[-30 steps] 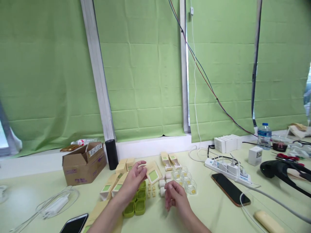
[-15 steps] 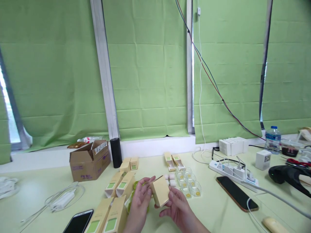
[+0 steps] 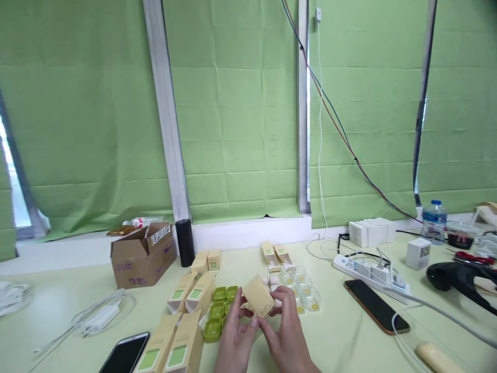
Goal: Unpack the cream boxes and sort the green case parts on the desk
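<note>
A small tan cardboard box point(image 3: 258, 296) is held tilted above the table between both hands. My left hand point(image 3: 237, 331) grips its left side, and the fingers of my right hand point(image 3: 284, 326) close on its right side. Just left of the hands stand several green square cups point(image 3: 214, 329), partly covered by my left hand. Beyond my right hand are several clear plastic cups point(image 3: 310, 300) with yellow spots at the bottom. Larger tan boxes with green windows point(image 3: 184, 339) lie in pairs at the left. Two opened tan boxes point(image 3: 277, 256) lie farther back.
A brown carton point(image 3: 143, 256) and a black cylinder point(image 3: 185, 242) stand at the back left. Phones lie on both sides, one dark phone point(image 3: 376, 305) beside a white power strip point(image 3: 370, 274). Cables trail across the right, near a black handheld device point(image 3: 454, 282) and a water bottle point(image 3: 434, 223).
The tan box has been turned in the hands, with a different face now showing. Both hands have shifted slightly right, uncovering more of the green cups.
</note>
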A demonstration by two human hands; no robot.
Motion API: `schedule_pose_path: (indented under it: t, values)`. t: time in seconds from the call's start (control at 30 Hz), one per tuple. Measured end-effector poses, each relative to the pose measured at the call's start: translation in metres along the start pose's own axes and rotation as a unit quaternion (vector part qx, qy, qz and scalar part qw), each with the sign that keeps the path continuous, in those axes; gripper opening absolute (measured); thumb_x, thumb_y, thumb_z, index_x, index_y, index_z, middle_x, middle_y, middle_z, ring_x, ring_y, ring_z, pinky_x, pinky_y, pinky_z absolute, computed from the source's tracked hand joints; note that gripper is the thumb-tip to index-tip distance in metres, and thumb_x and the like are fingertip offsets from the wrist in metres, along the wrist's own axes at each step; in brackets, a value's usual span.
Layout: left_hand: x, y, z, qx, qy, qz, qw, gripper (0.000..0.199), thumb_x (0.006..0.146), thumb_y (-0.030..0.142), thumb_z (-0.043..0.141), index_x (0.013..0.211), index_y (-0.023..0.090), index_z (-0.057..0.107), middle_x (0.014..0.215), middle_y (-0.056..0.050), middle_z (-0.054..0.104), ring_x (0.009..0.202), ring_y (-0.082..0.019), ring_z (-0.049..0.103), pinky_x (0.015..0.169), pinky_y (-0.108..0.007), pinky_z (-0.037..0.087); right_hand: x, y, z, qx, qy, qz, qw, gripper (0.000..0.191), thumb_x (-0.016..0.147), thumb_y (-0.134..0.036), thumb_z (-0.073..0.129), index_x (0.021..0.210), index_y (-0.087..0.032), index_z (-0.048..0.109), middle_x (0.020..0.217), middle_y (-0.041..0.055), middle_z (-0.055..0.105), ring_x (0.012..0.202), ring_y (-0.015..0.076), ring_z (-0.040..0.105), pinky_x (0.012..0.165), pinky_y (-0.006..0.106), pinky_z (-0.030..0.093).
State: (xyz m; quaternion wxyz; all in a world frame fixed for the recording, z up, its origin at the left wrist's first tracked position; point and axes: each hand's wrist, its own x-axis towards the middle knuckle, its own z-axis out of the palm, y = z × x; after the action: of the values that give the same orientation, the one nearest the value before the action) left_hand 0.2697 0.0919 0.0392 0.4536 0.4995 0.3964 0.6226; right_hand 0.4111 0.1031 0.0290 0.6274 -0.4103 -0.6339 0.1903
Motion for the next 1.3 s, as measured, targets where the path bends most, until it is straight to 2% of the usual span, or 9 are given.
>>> schedule_pose_path:
  t: [0.17,0.33,0.57,0.8,0.93,1.0,1.1,1.2,1.3]
  values:
    - [0.001,0.002,0.003,-0.075,-0.037,-0.058,0.995,0.085,0.070,0.059,0.088,0.141,0.023,0.061,0.138,-0.019,0.068,0.127,-0.038,0.063,0.091,-0.038,0.058,0.000,0.007,-0.001,-0.038,-0.013,-0.056,0.998,0.041,0.085,-0.013,0.069,0.121,-0.026,0.053,0.137,0.0135,0.048,0.128,0.0314,0.054,0.094,0.042,0.059]
    - [0.004,0.018,0.003,-0.100,-0.033,-0.078,0.991,0.077,0.072,0.060,0.086,0.136,0.024,0.064,0.143,-0.017,0.065,0.136,-0.039,0.058,0.098,-0.042,0.058,-0.002,-0.002,-0.003,-0.014,-0.058,-0.084,0.995,0.042,0.084,-0.011,0.068,0.121,-0.025,0.054,0.138,0.0141,0.049,0.135,0.0323,0.051,0.108,0.046,0.052]
    - [0.007,0.036,-0.007,-0.107,-0.034,-0.119,0.986,0.072,0.069,0.047,0.093,0.132,0.026,0.065,0.135,-0.015,0.071,0.131,-0.036,0.064,0.105,-0.045,0.055,0.002,-0.014,-0.002,0.196,-0.011,-0.005,0.981,0.022,0.100,-0.026,0.054,0.121,-0.027,0.052,0.118,0.0102,0.055,0.096,0.0234,0.066,0.069,0.035,0.063]
    - [0.012,0.029,-0.004,-0.043,-0.030,-0.051,0.997,0.078,0.054,0.040,0.098,0.122,0.020,0.067,0.130,-0.018,0.073,0.122,-0.039,0.068,0.100,-0.046,0.057,0.021,-0.015,-0.019,0.139,0.056,0.062,0.987,0.013,0.097,-0.031,0.058,0.108,-0.025,0.056,0.102,0.0062,0.062,0.089,0.0219,0.063,0.066,0.030,0.058]
    - [0.012,0.032,-0.003,0.069,-0.028,-0.027,0.997,0.068,0.057,0.022,0.090,0.122,0.019,0.067,0.129,-0.015,0.073,0.126,-0.038,0.065,0.106,-0.048,0.054,0.021,-0.020,-0.021,0.095,0.028,0.062,0.993,0.012,0.099,-0.034,0.057,0.105,-0.024,0.059,0.095,0.0049,0.065,0.086,0.0211,0.064,0.066,0.029,0.055]
    - [0.009,0.034,-0.007,0.187,-0.026,-0.008,0.982,0.066,0.062,0.014,0.082,0.125,0.022,0.067,0.134,-0.012,0.071,0.131,-0.037,0.062,0.112,-0.052,0.049,0.018,-0.022,-0.020,0.071,-0.015,0.049,0.996,0.015,0.099,-0.033,0.057,0.111,-0.024,0.060,0.101,0.0059,0.068,0.090,0.0215,0.066,0.069,0.030,0.056]
    - [0.005,0.029,-0.016,0.347,-0.050,0.085,0.933,0.059,0.071,0.012,0.073,0.128,0.028,0.067,0.140,-0.008,0.067,0.135,-0.034,0.060,0.115,-0.056,0.046,0.012,-0.023,-0.018,0.043,-0.071,0.014,0.996,0.026,0.098,-0.033,0.060,0.122,-0.026,0.058,0.115,0.0077,0.068,0.092,0.0219,0.068,0.072,0.031,0.058]
    - [0.005,0.018,-0.025,0.431,-0.081,0.207,0.875,0.057,0.080,0.008,0.060,0.133,0.029,0.063,0.140,-0.007,0.067,0.133,-0.030,0.062,0.111,-0.051,0.052,0.007,-0.021,-0.016,0.015,-0.094,-0.012,0.995,0.036,0.095,-0.029,0.062,0.131,-0.027,0.055,0.122,0.0082,0.068,0.093,0.0227,0.069,0.075,0.033,0.059]
    - [0.006,0.010,-0.029,0.487,-0.087,0.316,0.809,0.067,0.077,0.000,0.051,0.137,0.027,0.059,0.136,-0.008,0.070,0.130,-0.027,0.065,0.107,-0.047,0.058,0.003,-0.018,-0.014,-0.001,-0.109,-0.015,0.994,0.047,0.093,-0.022,0.062,0.138,-0.028,0.050,0.126,0.0090,0.067,0.095,0.0230,0.070,0.078,0.034,0.060]
